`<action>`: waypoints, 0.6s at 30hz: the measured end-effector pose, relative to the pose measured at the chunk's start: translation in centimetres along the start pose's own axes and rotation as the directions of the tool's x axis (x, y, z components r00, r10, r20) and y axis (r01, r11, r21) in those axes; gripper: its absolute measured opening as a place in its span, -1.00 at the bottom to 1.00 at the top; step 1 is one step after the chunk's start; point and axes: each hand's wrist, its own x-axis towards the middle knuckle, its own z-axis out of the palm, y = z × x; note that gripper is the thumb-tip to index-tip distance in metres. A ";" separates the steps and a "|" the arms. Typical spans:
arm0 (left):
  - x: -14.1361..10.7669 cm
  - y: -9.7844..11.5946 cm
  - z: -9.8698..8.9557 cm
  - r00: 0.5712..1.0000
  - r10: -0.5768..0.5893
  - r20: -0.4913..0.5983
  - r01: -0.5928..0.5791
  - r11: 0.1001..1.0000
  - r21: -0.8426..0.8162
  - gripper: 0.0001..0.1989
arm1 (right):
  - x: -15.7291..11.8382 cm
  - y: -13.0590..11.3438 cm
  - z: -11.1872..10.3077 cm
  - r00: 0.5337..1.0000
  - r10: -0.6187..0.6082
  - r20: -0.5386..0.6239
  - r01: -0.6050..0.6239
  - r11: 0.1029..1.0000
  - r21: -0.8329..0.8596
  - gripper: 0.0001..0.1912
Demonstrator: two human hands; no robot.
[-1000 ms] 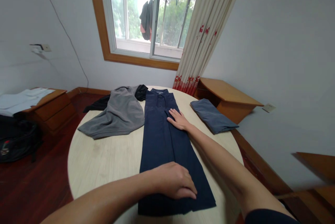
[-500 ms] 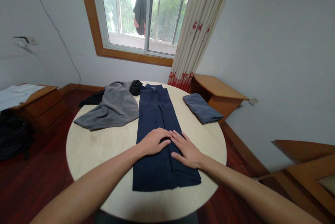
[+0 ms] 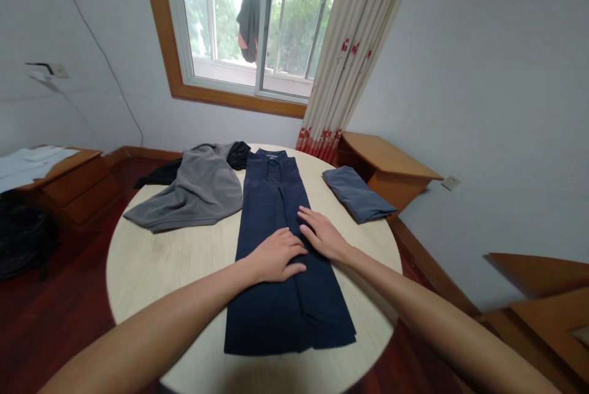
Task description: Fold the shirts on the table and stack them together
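Lying directly beneath the slightly parted left fingers [image 3: 295, 251] and right fingers [image 3: 311, 216] is a folded navy shirt [image 3: 263, 210].

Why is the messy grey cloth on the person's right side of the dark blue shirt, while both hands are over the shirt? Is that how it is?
Not quite: the messy grey cloth is on the person's left side of the dark blue shirt. The head view shows it, with both hands over the shirt.
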 end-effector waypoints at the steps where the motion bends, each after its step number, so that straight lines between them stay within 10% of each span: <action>1: -0.1 0.1 0.3 1.000 0.018 0.021 -0.018 1.000 -0.001 -0.55 | 2.3 1.0 0.7 1.000 0.012 0.008 -0.012 1.000 -0.026 -0.37; 8: -0.6 0.6 1.1 0.988 0.047 0.150 -0.044 0.999 -0.022 -0.35 | 16.0 5.6 4.4 0.966 0.233 0.109 -0.207 0.956 -0.205 -0.22; 18: -0.4 0.0 0.6 0.988 0.088 0.125 -0.092 0.995 0.026 -0.37 | 28.1 13.0 5.1 0.907 0.410 0.097 -0.379 0.894 -0.240 -0.19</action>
